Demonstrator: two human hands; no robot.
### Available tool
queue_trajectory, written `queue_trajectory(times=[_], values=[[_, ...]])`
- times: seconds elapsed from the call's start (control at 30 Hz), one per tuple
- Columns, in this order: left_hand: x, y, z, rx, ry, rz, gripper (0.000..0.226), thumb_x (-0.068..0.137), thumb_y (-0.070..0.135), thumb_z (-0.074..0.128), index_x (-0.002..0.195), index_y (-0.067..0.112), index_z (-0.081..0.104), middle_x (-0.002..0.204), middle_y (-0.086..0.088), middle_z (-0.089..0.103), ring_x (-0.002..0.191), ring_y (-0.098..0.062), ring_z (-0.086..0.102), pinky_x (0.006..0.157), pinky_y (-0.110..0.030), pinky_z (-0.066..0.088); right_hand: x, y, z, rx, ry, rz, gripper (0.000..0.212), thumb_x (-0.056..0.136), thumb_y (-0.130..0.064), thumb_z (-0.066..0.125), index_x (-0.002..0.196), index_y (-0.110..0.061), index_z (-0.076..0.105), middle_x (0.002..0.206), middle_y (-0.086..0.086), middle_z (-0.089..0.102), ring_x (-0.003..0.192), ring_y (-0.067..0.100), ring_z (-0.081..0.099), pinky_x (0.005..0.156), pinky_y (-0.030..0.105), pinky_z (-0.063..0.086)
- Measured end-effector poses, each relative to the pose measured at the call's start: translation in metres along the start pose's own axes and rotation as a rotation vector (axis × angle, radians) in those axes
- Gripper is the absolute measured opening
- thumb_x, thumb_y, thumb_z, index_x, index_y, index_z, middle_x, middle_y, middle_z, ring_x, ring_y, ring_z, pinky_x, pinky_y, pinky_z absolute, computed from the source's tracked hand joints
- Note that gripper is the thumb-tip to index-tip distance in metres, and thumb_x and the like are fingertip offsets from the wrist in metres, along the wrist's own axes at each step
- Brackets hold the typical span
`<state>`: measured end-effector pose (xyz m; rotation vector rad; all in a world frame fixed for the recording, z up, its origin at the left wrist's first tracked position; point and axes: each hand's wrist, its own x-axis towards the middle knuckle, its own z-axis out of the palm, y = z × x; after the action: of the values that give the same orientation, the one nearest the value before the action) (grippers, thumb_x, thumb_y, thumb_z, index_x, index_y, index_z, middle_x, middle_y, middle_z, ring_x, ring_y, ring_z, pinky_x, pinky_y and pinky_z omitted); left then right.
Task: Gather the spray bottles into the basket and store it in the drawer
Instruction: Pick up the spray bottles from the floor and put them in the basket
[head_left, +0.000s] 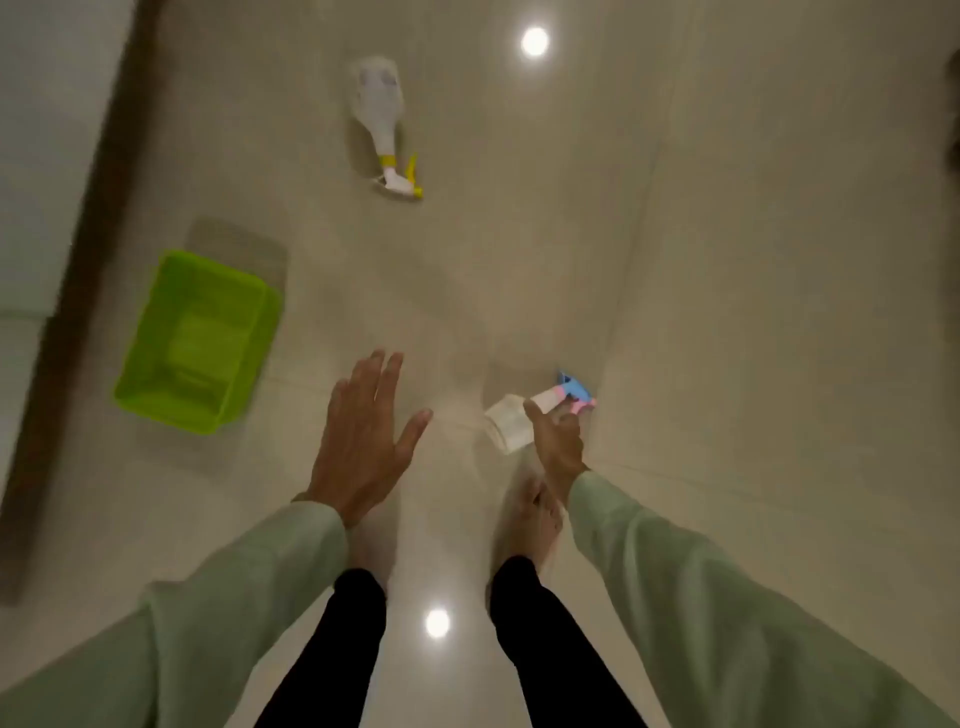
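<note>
Hands (363, 441) (558, 441) open above floor (727, 260); basket (197, 343) left.

The basket (200, 340) sits on the floor (727, 260). One spray bottle (382, 122) lies beyond it and to its right; a second bottle (511, 426) lies on the floor well to the basket's right, nearer the person's feet (527, 519).
</note>
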<state>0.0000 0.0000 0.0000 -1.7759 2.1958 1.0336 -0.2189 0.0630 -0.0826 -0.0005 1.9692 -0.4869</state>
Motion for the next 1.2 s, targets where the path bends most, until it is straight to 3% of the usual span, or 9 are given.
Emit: queue_trajectory(times=[0.17, 0.27, 0.33, 0.4, 0.5, 0.6, 0.8, 1.0, 1.2], values=[[0.045, -0.06, 0.074, 0.002, -0.02, 0.018, 0.073, 0.1, 0.055, 0.037, 0.159, 0.021, 0.012, 0.168, -0.008, 0.014, 0.156, -0.027, 0.012, 0.126, -0.048, 0.012, 0.092, 0.02, 0.063, 0.174, 0.187, 0.171, 0.12, 0.07, -0.051, 0.086, 0.161, -0.021, 0.012, 0.155, 0.011, 0.04, 0.133, 0.036, 0.05, 0.113, 0.049, 0.043], [0.058, -0.087, 0.098, -0.019, -0.03, 0.029, 0.073, 0.1, 0.055, 0.037, 0.159, 0.021, 0.011, 0.168, -0.008, 0.011, 0.156, -0.025, 0.009, 0.126, -0.047, 0.01, 0.112, 0.022, 0.082, 0.188, 0.347, 0.17, 0.117, 0.063, -0.042, 0.09, 0.156, -0.021, 0.023, 0.141, 0.01, 0.052, 0.104, 0.029, 0.053, 0.095, 0.035, 0.044], [0.063, -0.096, 0.101, -0.034, -0.033, 0.017, 0.073, 0.1, 0.055, 0.037, 0.159, 0.021, 0.011, 0.169, -0.007, 0.01, 0.156, -0.024, 0.008, 0.126, -0.046, 0.009, 0.119, 0.018, 0.088, 0.2, 0.363, 0.13, 0.106, 0.065, -0.031, 0.089, 0.152, -0.022, 0.03, 0.133, 0.009, 0.056, 0.096, 0.026, 0.052, 0.092, 0.035, 0.047], [0.063, -0.102, 0.095, -0.069, -0.021, -0.004, 0.073, 0.1, 0.055, 0.037, 0.159, 0.022, 0.011, 0.169, -0.007, 0.01, 0.156, -0.024, 0.008, 0.126, -0.046, 0.01, 0.11, 0.01, 0.096, 0.178, 0.286, 0.068, 0.093, 0.069, -0.025, 0.087, 0.149, -0.026, 0.038, 0.127, 0.006, 0.06, 0.102, 0.028, 0.061, 0.097, 0.043, 0.055], [0.054, -0.109, 0.066, -0.122, 0.024, -0.051, 0.072, 0.099, 0.055, 0.037, 0.159, 0.023, 0.011, 0.168, -0.005, 0.011, 0.156, -0.021, 0.009, 0.126, -0.044, 0.009, 0.075, -0.01, 0.108, 0.132, 0.144, -0.033, 0.048, 0.074, -0.023, 0.083, 0.119, -0.02, 0.066, 0.103, 0.005, 0.071, 0.086, 0.024, 0.069, 0.08, 0.038, 0.061], [0.042, -0.123, 0.021, -0.176, 0.085, -0.124, 0.072, 0.099, 0.055, 0.037, 0.159, 0.023, 0.013, 0.168, -0.004, 0.013, 0.156, -0.02, 0.009, 0.126, -0.042, 0.009, 0.023, -0.045, 0.128, 0.139, -0.013, -0.15, 0.026, 0.076, -0.014, 0.081, 0.099, -0.01, 0.068, 0.085, 0.003, 0.068, 0.075, 0.022, 0.065, 0.068, 0.033, 0.056], [0.015, -0.165, -0.068, -0.254, 0.252, -0.265, 0.077, 0.094, 0.058, 0.037, 0.157, 0.017, 0.024, 0.165, -0.01, 0.024, 0.153, -0.028, 0.023, 0.122, -0.047, 0.023, -0.071, -0.128, 0.198, -0.028, -0.306, -0.399, 0.022, 0.081, -0.005, 0.074, 0.1, -0.015, 0.069, 0.089, 0.0, 0.076, 0.079, 0.008, 0.071, 0.074, 0.027, 0.054], [-0.002, -0.216, -0.13, -0.293, 0.382, -0.353, 0.073, 0.097, 0.05, 0.049, 0.156, 0.013, 0.026, 0.163, -0.011, 0.028, 0.151, -0.03, 0.028, 0.12, -0.046, 0.027, -0.13, -0.18, 0.284, -0.19, -0.399, -0.628, 0.035, 0.08, 0.002, 0.077, 0.11, -0.014, 0.068, 0.12, 0.014, 0.065, 0.113, 0.026, 0.064, 0.096, 0.042, 0.053], [0.006, -0.256, -0.142, -0.304, 0.437, -0.419, 0.071, 0.098, 0.041, 0.055, 0.155, 0.01, 0.028, 0.16, -0.015, 0.032, 0.147, -0.034, 0.032, 0.118, -0.045, 0.028, -0.124, -0.206, 0.348, -0.352, -0.444, -0.882, 0.037, 0.069, 0.016, 0.074, 0.103, 0.001, 0.07, 0.107, 0.02, 0.073, 0.101, 0.032, 0.068, 0.084, 0.029, 0.052]])
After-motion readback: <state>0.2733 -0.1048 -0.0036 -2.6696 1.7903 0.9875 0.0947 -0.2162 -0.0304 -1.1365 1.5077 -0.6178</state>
